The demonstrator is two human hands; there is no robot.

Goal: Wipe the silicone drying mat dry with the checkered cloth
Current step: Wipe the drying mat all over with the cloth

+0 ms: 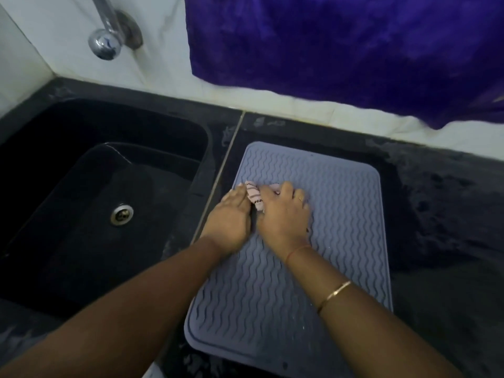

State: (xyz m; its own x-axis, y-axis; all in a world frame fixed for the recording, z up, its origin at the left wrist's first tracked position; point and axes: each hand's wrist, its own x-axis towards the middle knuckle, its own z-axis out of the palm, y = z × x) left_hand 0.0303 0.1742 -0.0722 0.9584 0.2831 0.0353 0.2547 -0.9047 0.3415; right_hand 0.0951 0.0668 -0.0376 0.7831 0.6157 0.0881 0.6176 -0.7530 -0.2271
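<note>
Silicone drying mat (341,214): grey-blue with wavy ridges and a raised rim, it lies flat on the dark bench (450,214) just right of the sink, its long side running away from the person.
Checkered cloth (255,197): pink with dark lines, bunched into a small wad. It sits on the mat's far-left part, close to the left rim, between the two hands.
Right hand (283,211): it rests palm down on the mat with the fingers curled over the wad, gripping the cloth and pressing it onto the ridges. A ring shows on one finger.
Left hand (231,214): it lies at the mat's left rim with the fingers fairly straight and pointing away, their inner side touching the cloth. It is not clenched, and no grip on the cloth shows.
Right forearm: it crosses over the near half of the mat and carries a thin gold bangle (334,294), with a red thread (297,251) at the wrist.
Sink (81,165): black and deep, set into the bench on the left, with a round metal drain (122,213) in its floor.
Tap (105,42): chrome, fixed to the white wall (163,64) above the sink's far side.
Purple towel (341,50): it hangs down the wall behind the mat, its lower edge above the back of the bench.
Bench surface: pale smears and patches show to the right of the mat.
</note>
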